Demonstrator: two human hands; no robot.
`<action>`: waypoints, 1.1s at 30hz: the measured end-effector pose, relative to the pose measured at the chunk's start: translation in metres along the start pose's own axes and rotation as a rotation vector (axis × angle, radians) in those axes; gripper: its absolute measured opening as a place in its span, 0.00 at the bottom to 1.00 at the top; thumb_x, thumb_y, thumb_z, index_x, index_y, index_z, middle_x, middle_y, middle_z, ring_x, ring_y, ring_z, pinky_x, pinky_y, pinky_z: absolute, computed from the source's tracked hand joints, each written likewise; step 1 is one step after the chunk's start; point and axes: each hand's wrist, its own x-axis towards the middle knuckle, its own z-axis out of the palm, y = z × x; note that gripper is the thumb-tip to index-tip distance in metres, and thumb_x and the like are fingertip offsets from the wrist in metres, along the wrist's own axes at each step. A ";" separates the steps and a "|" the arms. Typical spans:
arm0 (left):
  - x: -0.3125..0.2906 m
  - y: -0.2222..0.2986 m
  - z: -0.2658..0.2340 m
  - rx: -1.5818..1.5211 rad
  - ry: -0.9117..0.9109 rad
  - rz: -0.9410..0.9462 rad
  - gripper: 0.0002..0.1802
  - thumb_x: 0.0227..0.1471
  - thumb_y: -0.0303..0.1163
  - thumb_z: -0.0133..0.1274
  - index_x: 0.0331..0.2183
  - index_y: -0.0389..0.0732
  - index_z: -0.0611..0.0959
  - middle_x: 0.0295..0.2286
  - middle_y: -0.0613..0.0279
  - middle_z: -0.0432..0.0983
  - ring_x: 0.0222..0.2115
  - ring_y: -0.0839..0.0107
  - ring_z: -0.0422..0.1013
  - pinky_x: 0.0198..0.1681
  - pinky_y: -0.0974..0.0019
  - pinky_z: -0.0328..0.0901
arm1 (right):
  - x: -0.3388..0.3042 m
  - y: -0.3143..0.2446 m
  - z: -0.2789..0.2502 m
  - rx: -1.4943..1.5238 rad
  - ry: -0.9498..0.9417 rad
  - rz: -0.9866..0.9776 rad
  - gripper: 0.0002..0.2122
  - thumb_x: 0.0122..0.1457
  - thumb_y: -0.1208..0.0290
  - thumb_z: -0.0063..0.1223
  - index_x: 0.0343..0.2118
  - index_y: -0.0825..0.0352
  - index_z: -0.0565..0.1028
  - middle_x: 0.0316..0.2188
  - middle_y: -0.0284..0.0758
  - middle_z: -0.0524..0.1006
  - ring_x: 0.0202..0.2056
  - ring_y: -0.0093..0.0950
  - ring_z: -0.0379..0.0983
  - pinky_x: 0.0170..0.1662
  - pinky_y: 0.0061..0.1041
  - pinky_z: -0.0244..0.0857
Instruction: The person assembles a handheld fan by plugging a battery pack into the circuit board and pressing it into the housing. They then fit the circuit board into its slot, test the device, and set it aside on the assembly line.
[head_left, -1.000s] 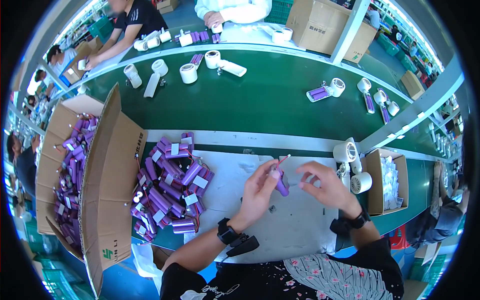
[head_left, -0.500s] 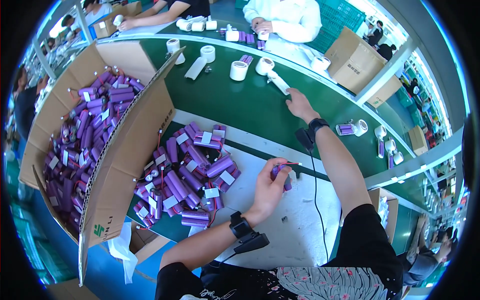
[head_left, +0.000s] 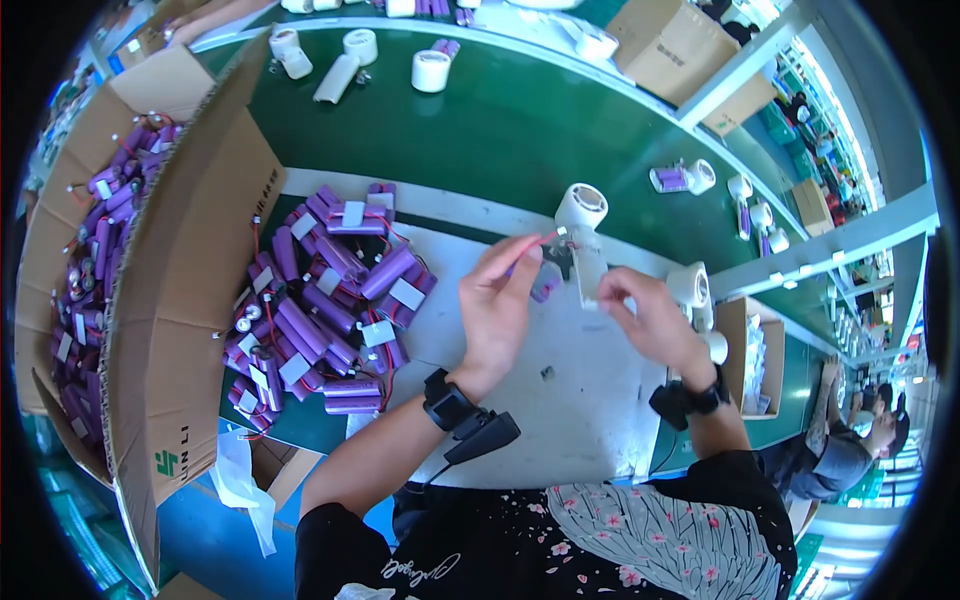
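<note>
My left hand [head_left: 497, 310] is closed round a purple battery pack [head_left: 546, 282], mostly hidden behind the fingers. A red lead [head_left: 548, 238] with a small white plug sticks out past its fingertips. Just right of it, a white housing [head_left: 591, 268] with a round head and a long handle stands over the far edge of the pale work surface. My right hand [head_left: 650, 315] has its fingers curled in at the lower end of this handle. Left of my hands lies a heap of purple battery packs [head_left: 320, 300] with white pads and thin wires.
A tall cardboard box [head_left: 200, 290] full of battery packs stands at the left. Across the green belt [head_left: 500, 130] sit more white housings [head_left: 431, 71]. Another white housing [head_left: 688, 285] lies beyond my right hand, near a small carton [head_left: 762, 360]. A metal rail [head_left: 830, 255] crosses at right.
My right hand has drawn back from the belt, bringing the white housing close to my left hand. My left hand still holds the battery pack. The view has shifted to the right.
</note>
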 end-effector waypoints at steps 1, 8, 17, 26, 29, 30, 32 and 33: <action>-0.003 0.002 0.001 0.003 -0.015 -0.027 0.11 0.57 0.29 0.56 0.41 0.36 0.84 0.32 0.63 0.77 0.29 0.80 0.71 0.31 0.76 0.66 | -0.021 -0.007 0.007 0.004 0.025 0.004 0.07 0.51 0.84 0.54 0.31 0.69 0.70 0.27 0.39 0.72 0.29 0.31 0.72 0.34 0.26 0.66; -0.021 0.019 0.009 0.026 -0.293 -0.052 0.12 0.55 0.27 0.57 0.42 0.36 0.84 0.44 0.57 0.76 0.39 0.77 0.71 0.41 0.73 0.67 | -0.088 -0.018 0.041 -0.029 -0.096 -0.089 0.12 0.49 0.82 0.58 0.37 0.67 0.70 0.28 0.37 0.73 0.32 0.32 0.73 0.35 0.28 0.68; -0.042 0.016 0.014 0.223 -0.702 0.312 0.19 0.44 0.26 0.64 0.42 0.43 0.85 0.52 0.50 0.71 0.47 0.59 0.71 0.55 0.59 0.62 | -0.052 -0.030 0.049 0.176 0.445 -0.067 0.20 0.46 0.80 0.63 0.44 0.67 0.71 0.30 0.35 0.74 0.32 0.30 0.74 0.36 0.25 0.69; -0.010 0.031 0.000 0.897 -0.931 0.173 0.20 0.34 0.30 0.69 0.33 0.41 0.80 0.35 0.59 0.76 0.39 0.60 0.72 0.45 0.58 0.64 | -0.067 0.013 0.034 0.496 0.266 0.274 0.16 0.46 0.81 0.61 0.38 0.68 0.69 0.29 0.33 0.72 0.27 0.18 0.68 0.32 0.19 0.64; -0.011 0.022 0.001 0.927 -1.070 0.080 0.20 0.34 0.29 0.69 0.31 0.41 0.76 0.29 0.61 0.75 0.35 0.62 0.73 0.40 0.61 0.66 | -0.069 0.019 0.040 0.330 0.203 0.278 0.14 0.47 0.82 0.59 0.36 0.68 0.68 0.29 0.33 0.72 0.28 0.17 0.66 0.32 0.18 0.63; -0.013 0.018 0.002 0.911 -1.036 0.067 0.21 0.34 0.28 0.70 0.32 0.41 0.76 0.28 0.61 0.75 0.33 0.63 0.73 0.38 0.62 0.66 | -0.066 0.022 0.042 0.364 0.209 0.268 0.14 0.46 0.82 0.60 0.35 0.67 0.69 0.28 0.33 0.72 0.28 0.17 0.66 0.32 0.18 0.62; -0.017 0.014 0.003 0.874 -0.976 0.045 0.21 0.34 0.27 0.70 0.32 0.40 0.76 0.26 0.61 0.75 0.29 0.65 0.74 0.34 0.65 0.68 | -0.062 0.022 0.044 0.426 0.229 0.252 0.13 0.45 0.82 0.60 0.33 0.67 0.69 0.27 0.33 0.71 0.28 0.19 0.66 0.32 0.18 0.61; -0.016 0.013 0.003 0.880 -0.992 0.039 0.21 0.34 0.27 0.70 0.32 0.40 0.76 0.26 0.61 0.75 0.29 0.65 0.74 0.34 0.65 0.68 | -0.062 0.021 0.045 0.437 0.241 0.261 0.13 0.45 0.82 0.60 0.33 0.67 0.69 0.27 0.33 0.71 0.28 0.19 0.66 0.32 0.18 0.61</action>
